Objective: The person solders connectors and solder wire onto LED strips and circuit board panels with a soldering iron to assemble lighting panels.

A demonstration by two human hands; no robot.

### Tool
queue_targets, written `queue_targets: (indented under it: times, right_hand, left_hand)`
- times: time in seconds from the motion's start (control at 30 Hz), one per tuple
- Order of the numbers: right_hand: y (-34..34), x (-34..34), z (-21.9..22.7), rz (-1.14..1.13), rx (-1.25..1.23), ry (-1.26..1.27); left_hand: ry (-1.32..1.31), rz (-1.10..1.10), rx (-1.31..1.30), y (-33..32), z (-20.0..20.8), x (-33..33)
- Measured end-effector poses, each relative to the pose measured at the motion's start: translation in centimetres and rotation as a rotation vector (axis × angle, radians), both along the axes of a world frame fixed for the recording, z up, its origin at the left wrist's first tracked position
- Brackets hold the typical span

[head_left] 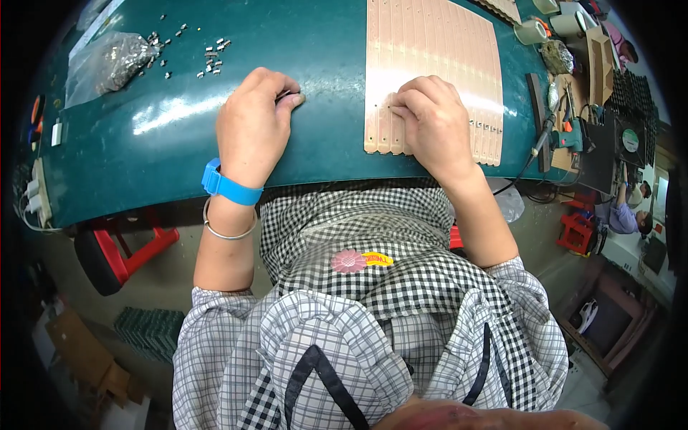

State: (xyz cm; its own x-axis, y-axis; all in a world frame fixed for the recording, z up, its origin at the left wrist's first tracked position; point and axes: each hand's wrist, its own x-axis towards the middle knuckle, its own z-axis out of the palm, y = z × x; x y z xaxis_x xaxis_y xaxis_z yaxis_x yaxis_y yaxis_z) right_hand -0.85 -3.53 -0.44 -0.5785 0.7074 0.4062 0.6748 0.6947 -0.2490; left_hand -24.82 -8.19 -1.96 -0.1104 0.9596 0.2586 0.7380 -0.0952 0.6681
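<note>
A panel of long tan circuit-board strips [437, 43] lies flat on the green table, right of the middle. Over its near left part is my right hand [438, 122], thumb and forefinger pinched at the surface; whatever is between them is too small to make out. Several strips at the near right carry small dark-and-silver components [486, 128] in a row. My left hand [251, 118] hovers left of the panel with fingers curled into a pinch, hiding what they may hold. Beyond it, small loose metal-and-black components [213, 59] lie scattered beside a clear plastic bag [113, 63] full of similar parts.
The green table [322, 154] curves across the view. At its right side are a soldering iron [543, 136], a dark bar [539, 107], a white cup [530, 32] and a teal tool [573, 135]. Red stools [125, 251] stand below. Other people [627, 211] sit at the far right.
</note>
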Motion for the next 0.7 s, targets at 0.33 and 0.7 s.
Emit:
queue_targets:
  times: [0.33,0.7]
  right_hand:
    - [-0.9,-0.8,2.9,0.115,-0.214,0.367]
    - [-1.8,-1.8,2.8,0.112,-0.279,0.532]
  left_hand:
    - [-0.869,-0.143,-0.295,-1.2,1.1,2.4]
    - [-1.006,-0.143,-0.281,-1.7,2.6,3.6]
